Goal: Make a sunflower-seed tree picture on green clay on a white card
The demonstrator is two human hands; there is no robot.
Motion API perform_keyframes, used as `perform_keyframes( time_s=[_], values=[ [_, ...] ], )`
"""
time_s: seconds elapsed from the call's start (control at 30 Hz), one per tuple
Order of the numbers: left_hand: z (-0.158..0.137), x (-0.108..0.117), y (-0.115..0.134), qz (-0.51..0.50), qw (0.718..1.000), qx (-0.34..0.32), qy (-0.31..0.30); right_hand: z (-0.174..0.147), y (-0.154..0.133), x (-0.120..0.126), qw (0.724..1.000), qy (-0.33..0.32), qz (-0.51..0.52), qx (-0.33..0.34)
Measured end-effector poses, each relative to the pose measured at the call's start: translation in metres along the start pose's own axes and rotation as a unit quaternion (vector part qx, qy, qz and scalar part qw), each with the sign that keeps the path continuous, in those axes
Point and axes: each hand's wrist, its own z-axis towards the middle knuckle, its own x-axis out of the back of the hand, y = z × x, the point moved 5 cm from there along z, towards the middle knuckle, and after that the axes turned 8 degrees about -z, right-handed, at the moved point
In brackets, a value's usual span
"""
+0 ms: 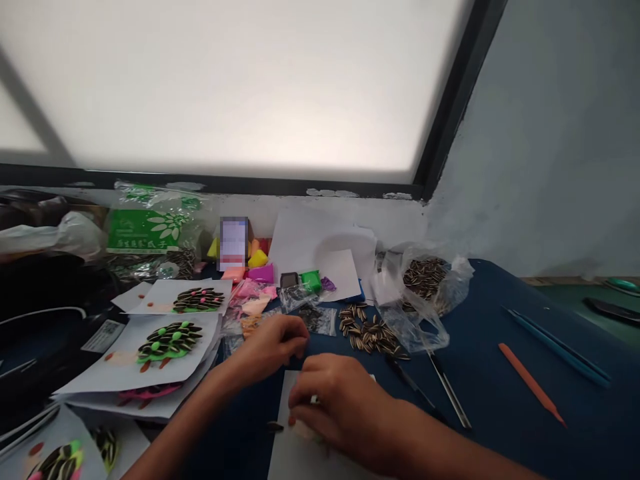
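My left hand reaches in from the lower left with curled fingers, resting near the top edge of a white sheet of paper on the dark blue table. My right hand lies over that sheet, fingertips pressing something small and pale that is mostly hidden. A single sunflower seed lies just left of the sheet. A loose pile of striped sunflower seeds sits behind the hands.
Finished seed-and-clay pictures on white cards stack at the left. Coloured clay pieces and small plastic bags lie behind. A clear bag of seeds, scissors, an orange tool and blue sticks lie at the right.
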Motion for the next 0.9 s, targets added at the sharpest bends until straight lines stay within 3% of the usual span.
perform_keyframes(
  time_s=[0.13,0.23,0.3,0.37,0.5,0.57,0.7,0.9],
  values=[
    [0.002,-0.007,-0.010,0.000,1.000,-0.007,0.001,0.020,-0.019,-0.045,0.974,-0.075,-0.207,0.047],
    [0.002,-0.006,-0.012,0.010,1.000,-0.013,0.008,0.029,-0.029,-0.066,0.958,-0.049,-0.257,0.119],
    [0.002,-0.005,-0.011,0.015,1.000,-0.016,0.012,0.029,-0.030,-0.063,0.955,-0.015,-0.255,0.148],
    [0.002,-0.005,-0.009,0.016,0.999,-0.023,0.017,0.023,-0.022,-0.044,0.964,0.013,-0.236,0.125],
    [-0.001,-0.008,0.000,0.030,0.996,-0.056,0.058,-0.003,0.020,0.012,0.990,0.071,-0.102,-0.062],
    [-0.004,-0.012,0.005,0.054,0.990,-0.100,0.088,-0.018,0.037,0.026,0.992,0.078,-0.023,-0.101],
    [-0.011,-0.025,0.009,0.151,0.961,-0.197,0.121,-0.033,0.052,0.020,0.987,0.085,0.064,-0.124],
    [-0.014,-0.039,0.002,0.268,0.939,-0.193,0.095,-0.035,0.051,0.003,0.984,0.106,0.096,-0.106]
  ],
)
